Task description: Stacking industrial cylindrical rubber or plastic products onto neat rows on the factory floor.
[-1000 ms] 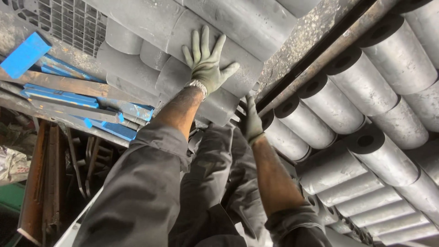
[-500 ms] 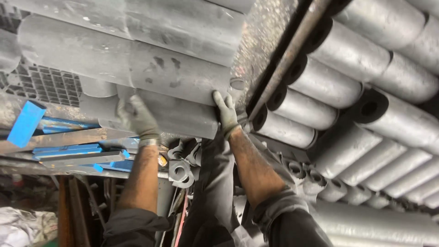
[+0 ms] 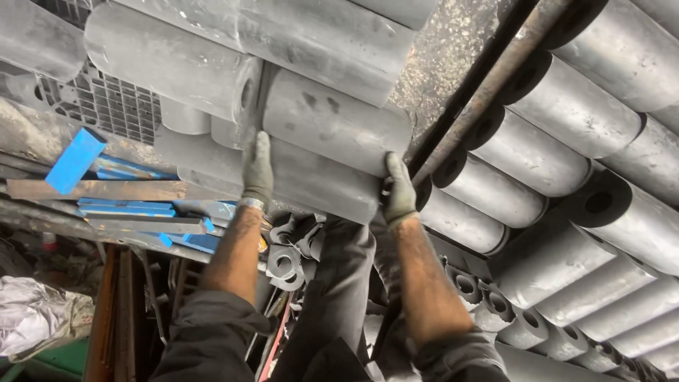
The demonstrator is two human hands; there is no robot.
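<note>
I hold a thick grey metal cylinder (image 3: 332, 120) between both gloved hands, level in front of me. My left hand (image 3: 257, 168) presses flat against its left end, where it meets another grey cylinder (image 3: 170, 60). My right hand (image 3: 399, 189) grips its right end. A second grey cylinder (image 3: 311, 185) lies just under the held one, against my wrists. Both forearms are bare below dark rolled sleeves.
A row of hollow grey cylinders (image 3: 566, 106) lies stacked at the right, beyond a rusty metal bar (image 3: 488, 92). Blue metal strips (image 3: 127, 209) and a grey plastic grid pallet (image 3: 106, 106) sit at the left. Small metal rings (image 3: 286, 262) lie below my arms.
Both hands came down from the stack and closed on the ends of one cylinder, the left hand moving right onto its end. The view has shifted closer to the stack.
</note>
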